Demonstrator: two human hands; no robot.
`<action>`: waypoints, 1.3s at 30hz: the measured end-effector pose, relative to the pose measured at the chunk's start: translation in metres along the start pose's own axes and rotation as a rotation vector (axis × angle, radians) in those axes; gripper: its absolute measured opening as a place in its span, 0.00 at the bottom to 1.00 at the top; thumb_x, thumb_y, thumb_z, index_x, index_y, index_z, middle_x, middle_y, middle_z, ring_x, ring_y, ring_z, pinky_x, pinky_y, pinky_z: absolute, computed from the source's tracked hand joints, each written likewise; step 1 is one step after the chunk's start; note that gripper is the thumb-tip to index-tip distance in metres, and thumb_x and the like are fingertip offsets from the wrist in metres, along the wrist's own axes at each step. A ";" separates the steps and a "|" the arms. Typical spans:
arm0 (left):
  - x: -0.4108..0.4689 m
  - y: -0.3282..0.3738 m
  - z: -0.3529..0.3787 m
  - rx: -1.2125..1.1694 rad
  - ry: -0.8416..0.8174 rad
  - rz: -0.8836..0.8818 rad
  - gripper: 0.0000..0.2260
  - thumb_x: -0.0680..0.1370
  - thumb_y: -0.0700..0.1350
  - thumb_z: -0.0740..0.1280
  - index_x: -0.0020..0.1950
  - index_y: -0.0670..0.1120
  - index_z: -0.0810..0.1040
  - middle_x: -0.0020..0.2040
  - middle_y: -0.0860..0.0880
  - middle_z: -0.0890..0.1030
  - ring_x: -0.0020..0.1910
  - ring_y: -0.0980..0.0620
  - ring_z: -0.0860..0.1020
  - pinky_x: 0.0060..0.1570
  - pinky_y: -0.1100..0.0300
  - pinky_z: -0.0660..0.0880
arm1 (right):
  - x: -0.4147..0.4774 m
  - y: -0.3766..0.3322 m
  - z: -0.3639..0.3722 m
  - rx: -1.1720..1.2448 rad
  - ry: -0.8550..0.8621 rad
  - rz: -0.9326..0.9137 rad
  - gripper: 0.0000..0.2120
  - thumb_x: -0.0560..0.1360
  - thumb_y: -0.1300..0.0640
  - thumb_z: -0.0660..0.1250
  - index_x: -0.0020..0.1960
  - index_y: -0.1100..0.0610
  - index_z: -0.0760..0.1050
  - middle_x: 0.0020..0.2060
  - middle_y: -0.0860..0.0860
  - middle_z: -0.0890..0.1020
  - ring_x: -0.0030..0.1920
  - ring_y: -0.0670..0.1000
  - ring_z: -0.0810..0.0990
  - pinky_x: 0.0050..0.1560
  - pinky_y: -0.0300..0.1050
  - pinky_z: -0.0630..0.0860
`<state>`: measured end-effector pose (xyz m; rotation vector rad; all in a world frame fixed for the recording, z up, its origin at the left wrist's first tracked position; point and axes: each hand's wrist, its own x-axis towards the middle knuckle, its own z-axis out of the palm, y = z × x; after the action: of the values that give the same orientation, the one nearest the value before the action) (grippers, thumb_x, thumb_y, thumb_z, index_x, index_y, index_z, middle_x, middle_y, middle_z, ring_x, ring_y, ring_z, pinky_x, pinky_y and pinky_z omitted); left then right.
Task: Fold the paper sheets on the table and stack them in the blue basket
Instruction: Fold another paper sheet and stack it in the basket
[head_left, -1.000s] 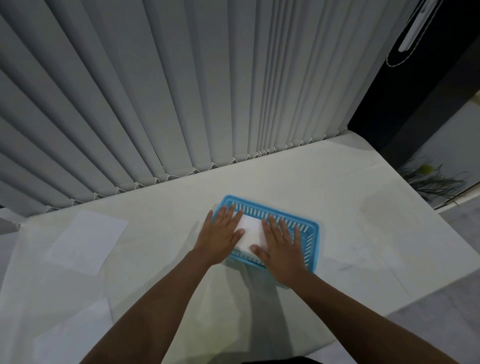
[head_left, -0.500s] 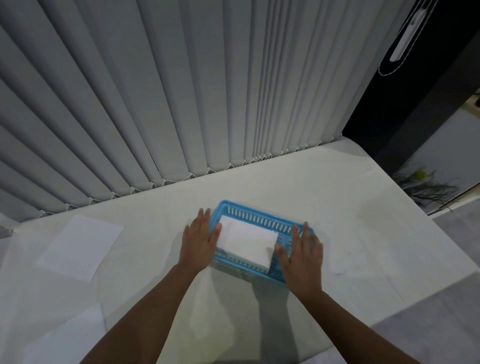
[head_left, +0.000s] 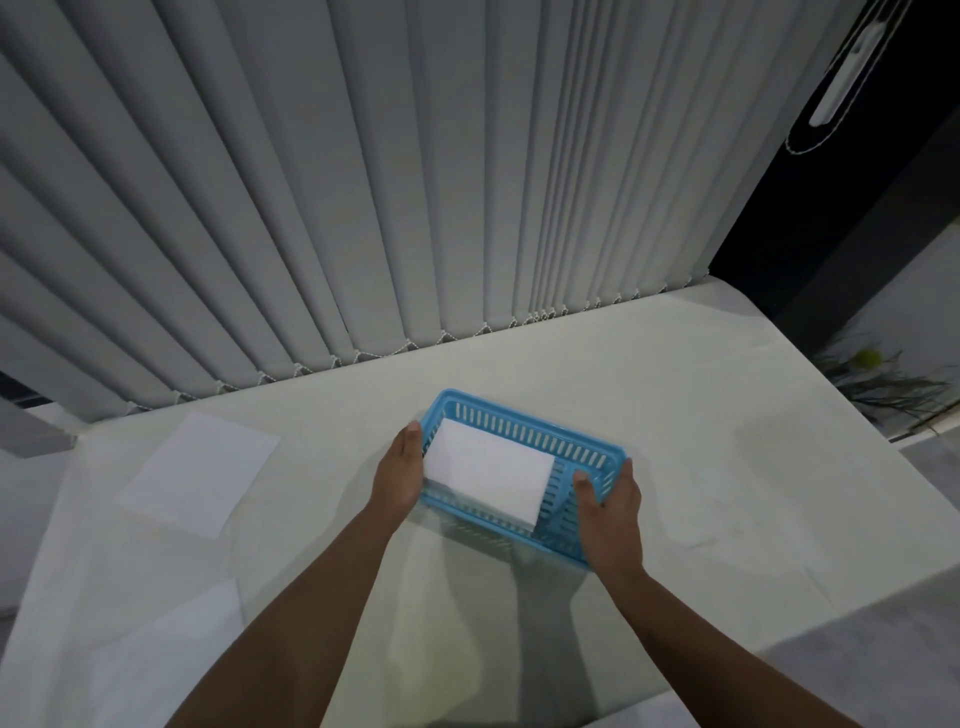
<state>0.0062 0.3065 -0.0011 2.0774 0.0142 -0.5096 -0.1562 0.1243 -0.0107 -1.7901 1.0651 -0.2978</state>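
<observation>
Left hand (head_left: 400, 475) clasps the basket (head_left: 524, 415) at its left end, right hand (head_left: 608, 501) clasps the right end, thumb over the rim. Folded paper (head_left: 488, 470) lies inside.

Grey vertical blinds (head_left: 363, 182) behind white table (head_left: 701, 467).
</observation>
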 end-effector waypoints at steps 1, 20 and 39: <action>0.001 -0.003 -0.008 0.006 0.015 0.007 0.25 0.81 0.59 0.46 0.69 0.49 0.71 0.66 0.44 0.75 0.65 0.43 0.73 0.69 0.46 0.66 | -0.004 -0.003 0.006 0.001 -0.008 -0.004 0.31 0.77 0.42 0.60 0.73 0.53 0.56 0.69 0.55 0.66 0.65 0.56 0.72 0.59 0.59 0.74; -0.007 -0.090 -0.147 0.165 -0.030 -0.006 0.24 0.82 0.56 0.47 0.75 0.48 0.64 0.73 0.44 0.68 0.72 0.44 0.66 0.73 0.51 0.61 | -0.127 -0.025 0.130 -0.103 -0.005 0.008 0.40 0.77 0.40 0.60 0.78 0.50 0.40 0.77 0.56 0.52 0.73 0.63 0.61 0.64 0.65 0.69; -0.062 -0.174 -0.220 0.393 0.167 0.069 0.21 0.81 0.48 0.57 0.73 0.44 0.64 0.74 0.45 0.67 0.73 0.44 0.64 0.72 0.48 0.61 | -0.189 -0.073 0.175 -0.694 -0.110 -0.561 0.35 0.74 0.38 0.47 0.76 0.55 0.59 0.78 0.57 0.52 0.76 0.61 0.53 0.75 0.59 0.46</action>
<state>-0.0100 0.5925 -0.0211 2.4906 -0.0639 -0.3127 -0.1200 0.3885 0.0145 -2.6924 0.5920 -0.1636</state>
